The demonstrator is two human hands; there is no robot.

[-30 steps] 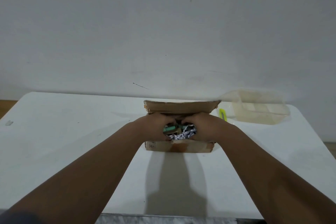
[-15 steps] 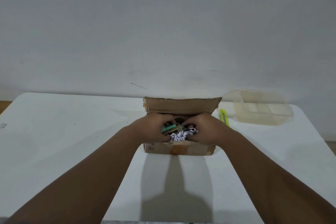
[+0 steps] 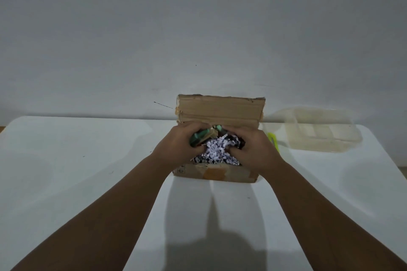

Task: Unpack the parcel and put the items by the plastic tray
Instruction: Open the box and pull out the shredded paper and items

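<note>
Parcel [image 3: 220, 110] open mid-frame; left grip [image 3: 176, 147] holds a green item [image 3: 199, 138], right grip [image 3: 253, 149] clutches shredded paper [image 3: 217, 154]; placing by plastic tray [image 3: 319, 145] not yet done.

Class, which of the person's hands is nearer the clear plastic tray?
Right. The right hand is at the cardboard box's end nearest the plastic tray; the left hand is at its far end.

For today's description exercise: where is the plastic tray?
Head view: the plastic tray sits far right on the table, beside the cardboard box, a yellow-green object between them.
</note>
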